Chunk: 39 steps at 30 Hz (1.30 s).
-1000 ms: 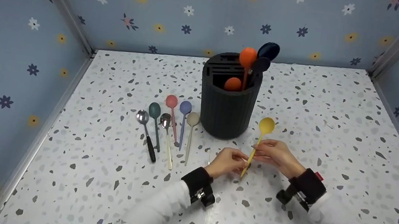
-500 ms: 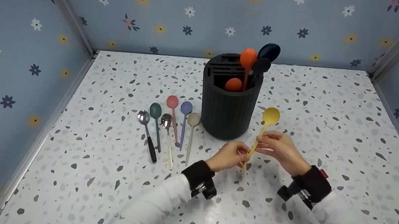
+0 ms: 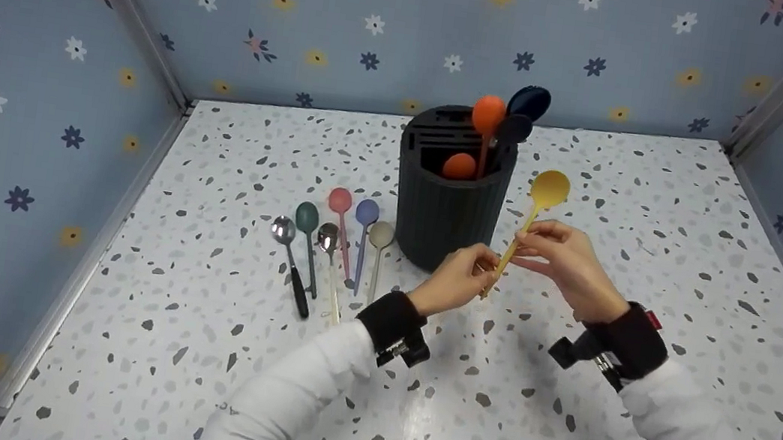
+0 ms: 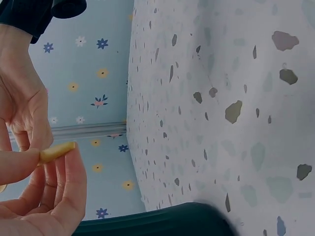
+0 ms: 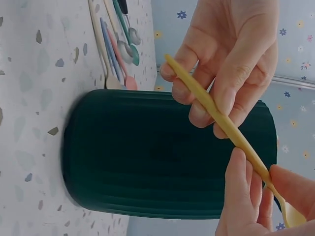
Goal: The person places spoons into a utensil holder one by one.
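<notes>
A yellow spoon (image 3: 551, 189) is held above the table, its bowl up and its handle slanting down to the left. My left hand (image 3: 457, 280) pinches the lower handle between thumb and fingers. Higher up, near the bowl, my right hand (image 3: 570, 268) pinches the same handle. In the right wrist view both hands grip the yellow handle (image 5: 211, 105) in front of the dark ribbed utensil holder (image 5: 167, 155). From the left wrist only the handle's end (image 4: 58, 152) shows between thumb and fingers. The holder (image 3: 449, 212) stands just behind the hands, with orange spoons (image 3: 488, 115) and dark spoons (image 3: 530, 104) in it.
Left of the holder several spoons lie on the speckled table (image 3: 193, 345): a black-handled one (image 3: 298, 287), a green one (image 3: 307, 216), a pink one (image 3: 340, 200), a blue one (image 3: 367, 211) and a beige one (image 3: 381, 234) among them. Flowered panels (image 3: 384, 45) enclose the table.
Both hands have lifted the yellow spoon up and away from the person, its bowl rising to beside the holder's upper part. The spoons on the table have stayed put.
</notes>
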Each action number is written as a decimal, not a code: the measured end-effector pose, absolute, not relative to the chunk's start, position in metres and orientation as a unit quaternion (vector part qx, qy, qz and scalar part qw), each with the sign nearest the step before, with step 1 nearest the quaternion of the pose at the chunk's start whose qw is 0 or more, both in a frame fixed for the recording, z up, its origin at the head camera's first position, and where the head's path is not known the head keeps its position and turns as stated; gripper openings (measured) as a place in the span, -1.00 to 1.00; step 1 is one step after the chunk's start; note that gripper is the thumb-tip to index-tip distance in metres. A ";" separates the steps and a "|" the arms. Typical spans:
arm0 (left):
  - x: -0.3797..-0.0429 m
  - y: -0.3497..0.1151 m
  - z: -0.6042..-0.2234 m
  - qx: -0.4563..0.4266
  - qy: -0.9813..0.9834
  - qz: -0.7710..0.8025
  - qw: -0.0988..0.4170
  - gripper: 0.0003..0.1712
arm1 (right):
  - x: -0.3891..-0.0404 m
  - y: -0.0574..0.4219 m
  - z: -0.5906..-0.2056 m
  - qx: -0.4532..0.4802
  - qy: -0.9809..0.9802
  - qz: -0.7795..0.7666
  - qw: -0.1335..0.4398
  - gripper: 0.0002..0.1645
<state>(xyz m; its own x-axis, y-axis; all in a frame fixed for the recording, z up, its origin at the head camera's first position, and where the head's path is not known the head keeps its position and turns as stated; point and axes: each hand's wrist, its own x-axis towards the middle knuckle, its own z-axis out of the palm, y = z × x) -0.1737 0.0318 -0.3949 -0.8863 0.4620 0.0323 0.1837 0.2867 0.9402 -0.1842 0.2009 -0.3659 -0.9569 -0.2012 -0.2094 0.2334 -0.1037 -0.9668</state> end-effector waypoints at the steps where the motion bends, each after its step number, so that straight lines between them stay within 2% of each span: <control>1: -0.174 0.032 -0.392 0.207 0.796 0.556 0.118 -0.86 | -0.185 0.201 -0.363 0.011 0.653 -0.743 0.144 -0.74; 7: -0.182 0.031 -0.381 0.229 0.811 0.532 0.082 -0.87 | -0.187 0.199 -0.344 0.008 0.645 -0.752 0.132 -0.69; 11: -0.187 0.031 -0.366 0.238 0.812 0.527 0.079 -0.86 | -0.188 0.201 -0.331 -0.003 0.639 -0.760 0.121 -0.68; 18: -0.198 0.031 -0.337 0.260 0.817 0.511 0.057 -0.86 | -0.194 0.201 -0.306 -0.032 0.611 -0.786 0.087 -0.78; 24: -0.208 0.031 -0.317 0.274 0.808 0.518 0.056 -0.85 | -0.200 0.201 -0.288 -0.049 0.600 -0.796 0.063 -0.76; 32: -0.221 0.029 -0.298 0.265 0.820 0.507 0.031 -0.85 | -0.211 0.198 -0.269 -0.068 0.575 -0.814 0.038 -0.78; 39: -0.233 0.030 -0.287 0.245 0.828 0.504 0.005 -0.84 | -0.220 0.195 -0.259 -0.075 0.548 -0.833 0.015 -0.70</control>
<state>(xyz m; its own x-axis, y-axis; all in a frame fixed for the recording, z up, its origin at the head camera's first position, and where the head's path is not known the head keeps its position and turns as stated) -0.2326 0.0304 -0.2868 -0.8797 0.4109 0.2394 0.4014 0.3716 0.8371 -0.2202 0.1947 -0.2592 -0.9883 -0.1073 0.1086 -0.0574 -0.3981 -0.9156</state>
